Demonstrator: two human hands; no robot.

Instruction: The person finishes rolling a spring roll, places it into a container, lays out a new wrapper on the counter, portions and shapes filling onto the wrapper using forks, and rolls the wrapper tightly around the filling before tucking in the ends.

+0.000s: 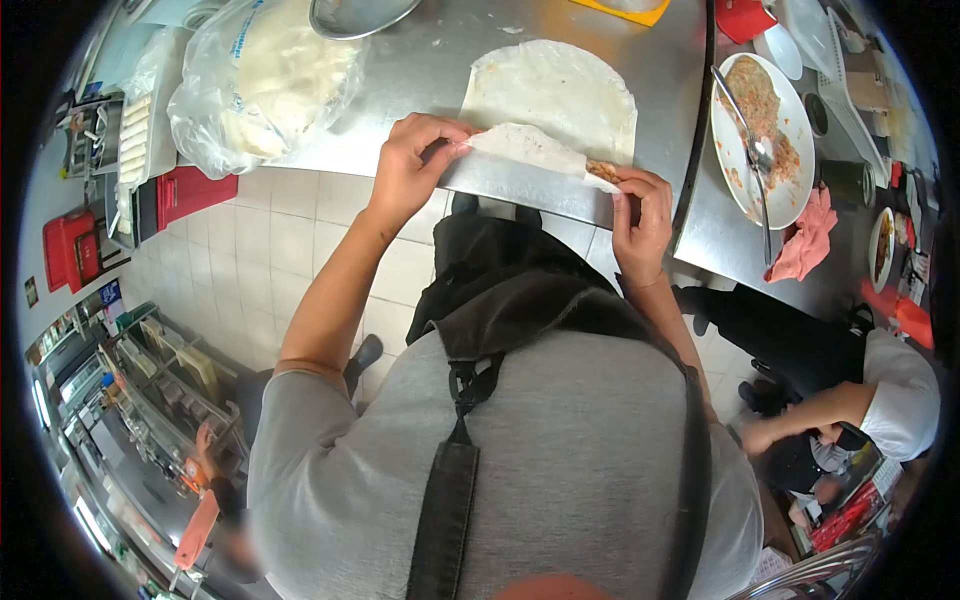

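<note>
A thin pale round wrapper [555,88] lies on the steel counter [400,100], its near edge folded over a brown filling [602,171] that shows at the right end of the fold. My left hand [415,160] pinches the left end of the folded edge between thumb and fingers. At the right end, my right hand [642,215] pinches the other corner beside the exposed filling. Right of the wrapper, an oval white plate [793,200] holds more brown filling [752,90], with a metal spoon [762,155] lying across it.
A plastic bag of pale wrappers [275,90] sits at the left of the counter, near a metal bowl [362,15]. A pink cloth [803,238] lies by the plate. A white tray of rolls [140,130] stands far left. Another person [890,390] is at the lower right.
</note>
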